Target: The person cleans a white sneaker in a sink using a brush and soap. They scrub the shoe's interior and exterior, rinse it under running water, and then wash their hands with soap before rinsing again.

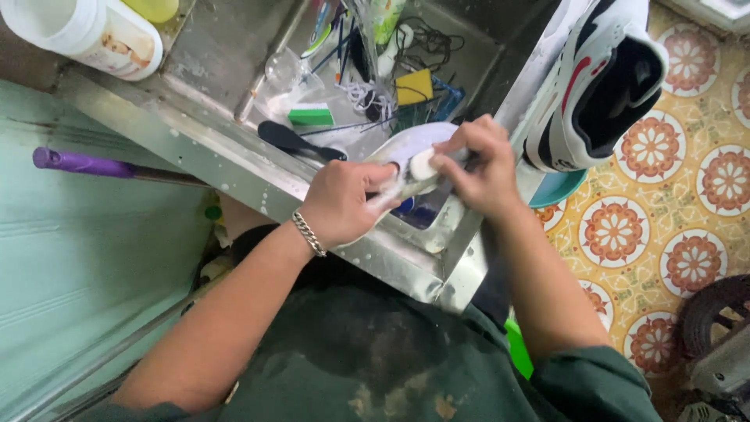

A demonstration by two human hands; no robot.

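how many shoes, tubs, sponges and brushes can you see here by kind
shoes: 2, a white shoe held over the sink by the left hand and right hand, and a black and white shoe on the rim
white tub: 1
green sponge: 1
black brush: 1
total: 5

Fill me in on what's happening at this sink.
A person stands at a steel sink and holds a white shoe over it with both hands. The left hand grips the shoe from below; the right hand presses a small brush against it, with suds on the fingers. A second, black-and-white shoe rests propped on the sink's right edge. A green sponge and a black brush lie in the basin.
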